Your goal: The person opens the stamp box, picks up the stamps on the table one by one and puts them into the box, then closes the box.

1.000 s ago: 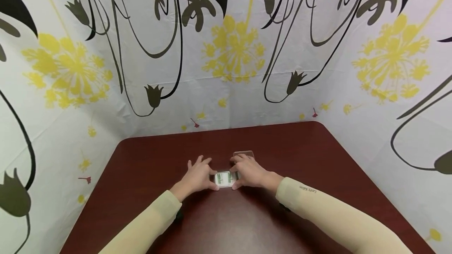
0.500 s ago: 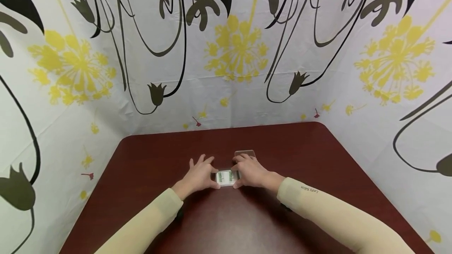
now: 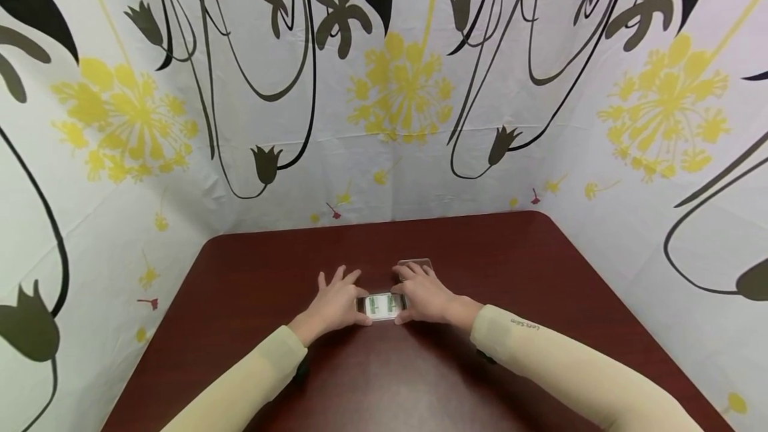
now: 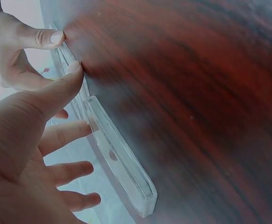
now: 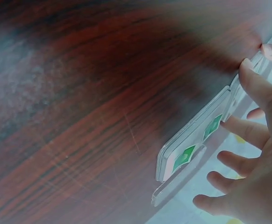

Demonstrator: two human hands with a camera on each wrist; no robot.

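Observation:
A flat clear plastic case with white and green contents lies on the table between my hands. My left hand has its thumb at the near edge and index finger at the far edge of its left end, other fingers spread. My right hand grips the right end likewise. In the left wrist view, another clear case lies flat beneath the left hand, its corner by the index fingertip. A case with green labels shows below the right hand in the right wrist view. The palms hide much of this row from above.
A thin clear plastic piece lies just beyond the right hand's fingers. The dark red wooden table has rounded far corners and meets a floral-patterned white curtain at the back and sides.
Both hands stay in nearly the same place on the case, with only slight finger shifts. The head view tilts a little.

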